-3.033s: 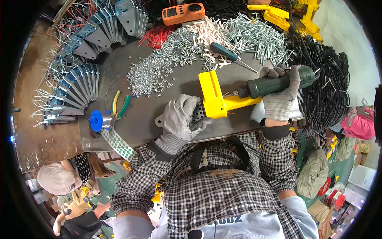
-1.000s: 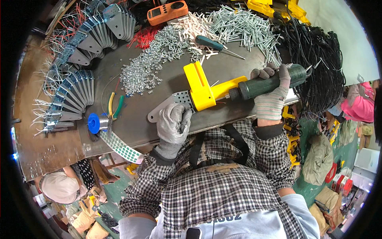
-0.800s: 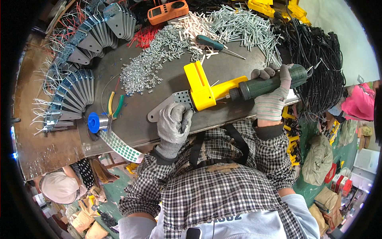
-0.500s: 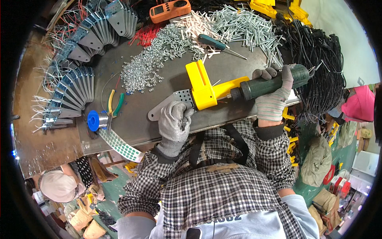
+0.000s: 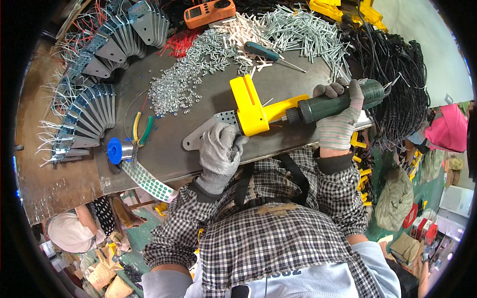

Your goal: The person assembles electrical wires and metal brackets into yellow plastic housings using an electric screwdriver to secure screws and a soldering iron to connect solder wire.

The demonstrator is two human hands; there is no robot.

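Note:
My right hand (image 5: 339, 116), in a striped knit glove, is wrapped round a dark green electric screwdriver (image 5: 323, 107). The tool lies nearly level, its bit pointing left at a yellow plastic housing (image 5: 251, 107) with a yellow arm reaching right. On the housing's left end sits a grey metal bracket (image 5: 194, 140) with a perforated part. My left hand (image 5: 218, 149), in a grey coated glove, is closed on the bracket's near edge beside the housing. Its fingertips are partly hidden. Whether the bit touches a screw is not visible.
Beyond lie piles of nuts (image 5: 171, 89), screws (image 5: 305, 35), a loose screwdriver (image 5: 261, 51) and an orange meter (image 5: 208, 13). Fanned brackets with wires (image 5: 92, 116), pliers (image 5: 144, 130) and a solder spool (image 5: 119, 150) stand left. Black cables (image 5: 397, 89) hang at right.
The whole view has shifted slightly. Both hands keep their grips, and the screwdriver stays at the housing. Another person's arm has come into view at the lower right.

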